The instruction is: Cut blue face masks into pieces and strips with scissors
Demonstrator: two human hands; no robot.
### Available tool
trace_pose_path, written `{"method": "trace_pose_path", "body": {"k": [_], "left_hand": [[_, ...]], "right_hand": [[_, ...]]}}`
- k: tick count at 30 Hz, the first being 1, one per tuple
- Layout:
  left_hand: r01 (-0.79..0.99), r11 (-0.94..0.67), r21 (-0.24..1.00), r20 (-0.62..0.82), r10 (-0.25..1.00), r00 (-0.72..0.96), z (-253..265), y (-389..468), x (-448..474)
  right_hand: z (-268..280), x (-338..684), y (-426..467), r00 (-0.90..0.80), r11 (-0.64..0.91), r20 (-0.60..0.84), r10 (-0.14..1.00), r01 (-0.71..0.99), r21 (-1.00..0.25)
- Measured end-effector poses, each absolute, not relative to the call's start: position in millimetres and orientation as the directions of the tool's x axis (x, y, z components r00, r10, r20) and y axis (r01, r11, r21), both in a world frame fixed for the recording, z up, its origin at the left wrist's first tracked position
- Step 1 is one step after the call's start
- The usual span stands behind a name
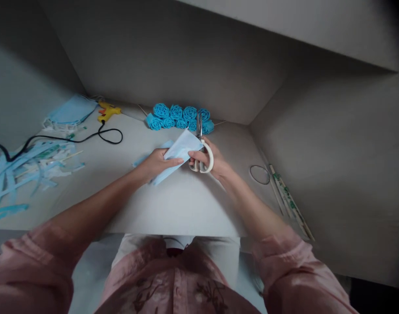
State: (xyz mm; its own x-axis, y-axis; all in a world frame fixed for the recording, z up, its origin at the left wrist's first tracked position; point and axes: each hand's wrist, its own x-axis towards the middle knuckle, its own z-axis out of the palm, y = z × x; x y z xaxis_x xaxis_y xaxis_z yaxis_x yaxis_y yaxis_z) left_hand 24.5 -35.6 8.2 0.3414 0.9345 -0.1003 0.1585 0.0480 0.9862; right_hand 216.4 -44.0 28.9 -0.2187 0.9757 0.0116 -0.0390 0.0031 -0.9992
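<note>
"From the head view, what did the left hand (160,163) have?"

"It grasped a folded pale blue sheet (180,152), thumb on top and the other fingers partly hidden beneath. The sheet was tilted, held above the middle of the white table (186,209)."

"And the right hand (215,159)?"

"Its fingers were wrapped around the white handles of the scissors (208,159), blades pointing away from the person. The thumb lay at the sheet's right edge; I couldn't tell whether it pressed there."

"What sat beyond the blades?"

"Two rows of bright blue rosettes (176,112), near the back wall."

"Anything to the left?"

"A yellow glue gun (108,112) with a black cord (4,151), just beside a stack of blue masks (72,109). Nearer the person, loose blue strips (10,174) lay in a tangle."

"And to the right?"

"A thin ring (251,173) lay near some slender sticks (291,198), alongside the side wall."
</note>
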Motion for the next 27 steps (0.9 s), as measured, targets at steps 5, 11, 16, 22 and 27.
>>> {"method": "trace_pose_path", "body": {"k": [5, 11, 16, 22, 27], "left_hand": [[0.080, 0.151, 0.985, -0.170, 0.919, 0.357, 10.0, -37.3, 24.8], [-0.031, 0.195, 0.980, -0.184, 0.960, 0.211, 10.2, -26.7, 18.5], [-0.130, 0.189, 0.973, -0.167, 0.972, 0.163, 8.9, -21.8, 15.9], [-0.059, 0.154, 0.986, -0.139, 0.968, 0.208, 5.4, -23.5, 16.0], [0.013, 0.135, 0.991, -0.135, 0.969, 0.207, 2.9, -23.7, 18.1]], "right_hand": [[18.4, 225.7, -46.9, -0.229, -0.023, 0.006, 0.974, -0.124, -0.992], [27.4, 251.4, -53.6, -0.246, 0.087, 0.082, 0.966, 0.009, -0.996], [36.4, 248.7, -60.8, -0.297, 0.115, 0.034, 0.954, 0.260, -0.959], [28.3, 239.1, -63.0, -0.378, 0.077, -0.040, 0.925, 0.291, -0.953], [24.9, 237.8, -63.7, -0.426, 0.045, -0.065, 0.902, 0.243, -0.969]]}}
